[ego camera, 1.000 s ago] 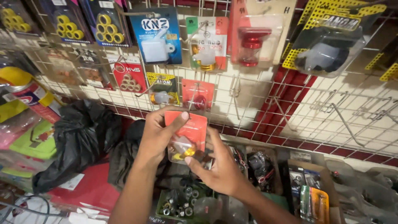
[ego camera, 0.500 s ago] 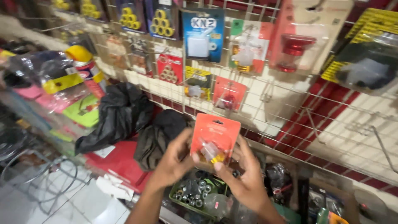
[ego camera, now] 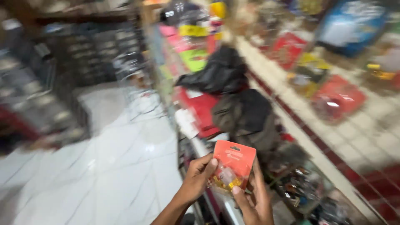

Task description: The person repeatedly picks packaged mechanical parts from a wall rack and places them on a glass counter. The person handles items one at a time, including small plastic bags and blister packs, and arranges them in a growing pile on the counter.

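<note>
Both hands, left hand [ego camera: 199, 180] and right hand [ego camera: 255, 203], grip an orange blister pack [ego camera: 231, 166], probably inspecting it; next needs a steadier look

The orange card [ego camera: 234, 156] is seen as matt paperboard, and a clear, glossy plastic blister [ego camera: 225, 178] is fixed on its front, in which small yellow, shiny parts are enclosed; whether these are metal or plastic cannot be told. The white floor [ego camera: 112, 166] is made of smooth, polished tiles, and light is reflected on it. The black bags [ego camera: 221, 73] look like soft cloth or thin plastic, crumpled, with a slight shine. The wall [ego camera: 375, 125] is covered with pale tiles. The red packets [ego camera: 337, 98] hung there are wrapped in glossy plastic.
</note>
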